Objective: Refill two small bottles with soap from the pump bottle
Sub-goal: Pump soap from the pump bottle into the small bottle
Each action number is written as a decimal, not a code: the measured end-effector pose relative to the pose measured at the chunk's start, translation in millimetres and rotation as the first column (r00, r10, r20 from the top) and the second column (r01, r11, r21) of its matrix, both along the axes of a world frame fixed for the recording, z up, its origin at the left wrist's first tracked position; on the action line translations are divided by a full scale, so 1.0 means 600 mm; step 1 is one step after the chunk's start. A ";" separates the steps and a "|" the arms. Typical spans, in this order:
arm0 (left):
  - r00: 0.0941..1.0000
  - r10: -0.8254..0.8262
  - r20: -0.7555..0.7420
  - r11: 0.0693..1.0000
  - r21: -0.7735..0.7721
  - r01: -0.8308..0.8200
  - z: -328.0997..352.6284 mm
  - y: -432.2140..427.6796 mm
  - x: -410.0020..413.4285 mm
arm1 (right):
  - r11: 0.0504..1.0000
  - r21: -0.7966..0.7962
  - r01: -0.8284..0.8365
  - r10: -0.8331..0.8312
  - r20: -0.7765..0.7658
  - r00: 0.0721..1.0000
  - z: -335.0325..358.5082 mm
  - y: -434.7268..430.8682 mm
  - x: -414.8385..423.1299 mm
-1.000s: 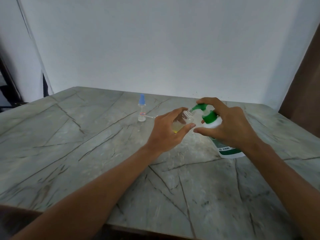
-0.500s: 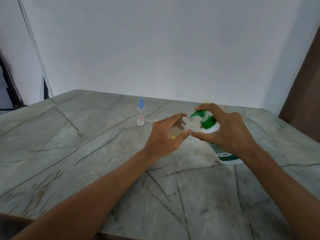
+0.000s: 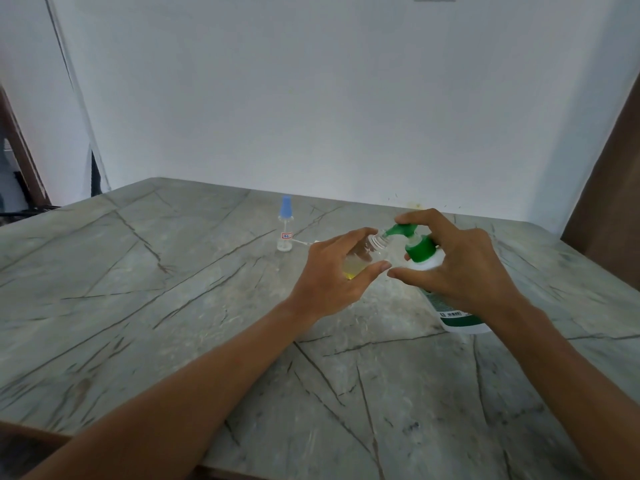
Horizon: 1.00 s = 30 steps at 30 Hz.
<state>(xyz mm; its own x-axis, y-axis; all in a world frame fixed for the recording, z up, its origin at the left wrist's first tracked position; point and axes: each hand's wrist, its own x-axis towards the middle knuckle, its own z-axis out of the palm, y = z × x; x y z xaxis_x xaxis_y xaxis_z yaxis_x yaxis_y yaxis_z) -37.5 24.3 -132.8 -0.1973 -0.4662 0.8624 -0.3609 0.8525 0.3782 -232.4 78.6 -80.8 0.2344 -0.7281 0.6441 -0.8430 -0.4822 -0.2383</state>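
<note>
**Above the veined surface, small bottle held to the pump spout**

Above the grey, dark-veined stone surface [image 3: 173, 289] my two hands meet a little right of the middle. My left hand [image 3: 329, 275] is curled round a small clear bottle [image 3: 367, 252], thumb underneath and fingers over the top. The bottle is lifted off the surface and tipped so its uncapped, threaded neck points up and to the right. Some yellow soap [image 3: 351, 271] sits pooled at its lower end.

My right hand [image 3: 464, 268] grips the pump bottle [image 3: 453, 315] high up. The forefinger lies across the top of the green pump head [image 3: 403, 230], and the thumb and other fingers wrap the green collar [image 3: 420, 249] and white shoulder. The bottle's white body with its green label leans leftward, its base low beside my right wrist. I cannot tell whether the base sits flat. The tip of the spout is right at the mouth of the small bottle, touching or nearly so.

Further back and to the left, well apart from both hands, the second small bottle [image 3: 284, 237] stands upright. It has a blue cap [image 3: 285, 205] on and a small label on its clear body. A thin white piece [image 3: 304, 242] lies just to its right; what it is I cannot make out. A plain white wall [image 3: 311, 98] rises behind the surface, and a brown panel [image 3: 609, 168] edges the far right
</note>
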 end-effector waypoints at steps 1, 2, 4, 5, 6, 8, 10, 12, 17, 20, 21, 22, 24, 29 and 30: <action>1.000 0.000 0.005 1.000 0.000 0.000 -0.001 0.000 0.000 | 1.000 -0.003 -0.006 0.006 0.004 1.000 0.000 0.001 0.000; 1.000 0.000 0.011 1.000 -0.002 0.000 -0.002 0.000 0.000 | 1.000 -0.008 -0.013 0.013 0.011 1.000 0.000 0.001 0.000; 1.000 0.000 0.022 1.000 -0.005 0.000 -0.003 0.000 -0.001 | 1.000 -0.013 -0.015 0.015 0.026 1.000 0.000 0.002 0.000; 1.000 -0.001 0.024 1.000 -0.003 0.001 -0.003 0.000 -0.002 | 1.000 -0.011 -0.010 0.010 0.024 1.000 0.001 0.002 0.000; 1.000 -0.001 0.021 1.000 0.002 0.001 -0.002 0.001 -0.002 | 1.000 -0.007 -0.005 0.005 0.013 1.000 0.001 0.002 -0.001; 1.000 0.000 0.008 1.000 0.012 0.000 -0.002 0.001 -0.003 | 1.000 0.000 0.001 -0.001 -0.021 1.000 0.002 0.002 -0.003; 1.000 0.006 -0.006 1.000 0.009 -0.006 -0.001 0.001 -0.003 | 1.000 0.009 -0.008 0.008 -0.045 0.999 0.002 0.003 -0.004; 1.000 0.011 -0.009 1.000 0.008 -0.011 0.000 0.001 -0.002 | 1.000 0.020 -0.013 0.014 -0.055 0.998 0.002 0.003 -0.003; 1.000 0.011 -0.009 1.000 0.012 -0.011 0.001 0.000 -0.002 | 1.000 0.012 0.007 -0.006 -0.039 0.999 0.002 0.001 -0.004; 1.000 0.008 0.005 1.000 0.008 -0.008 0.000 0.001 -0.001 | 1.000 0.014 -0.023 0.023 0.009 1.000 0.001 0.000 -0.005; 1.000 0.004 0.010 1.000 0.007 -0.004 -0.001 0.000 0.000 | 0.999 0.012 -0.031 0.031 0.019 0.999 0.002 0.000 -0.005; 1.000 -0.002 0.014 1.000 0.010 0.002 -0.002 0.000 0.000 | 0.999 0.009 -0.037 0.037 0.020 0.999 0.002 0.000 -0.005; 1.000 -0.011 0.018 1.000 0.020 0.011 -0.003 0.000 0.000 | 0.999 0.012 -0.038 0.038 0.014 0.999 0.003 0.000 -0.005; 1.000 -0.016 0.001 1.000 0.020 0.016 -0.002 -0.001 0.001 | 1.000 0.028 -0.010 0.011 -0.061 0.998 0.005 -0.001 -0.003; 1.000 -0.014 -0.008 1.000 0.021 0.014 -0.001 -0.001 0.001 | 0.999 0.031 -0.014 0.016 -0.073 0.997 0.005 0.000 -0.003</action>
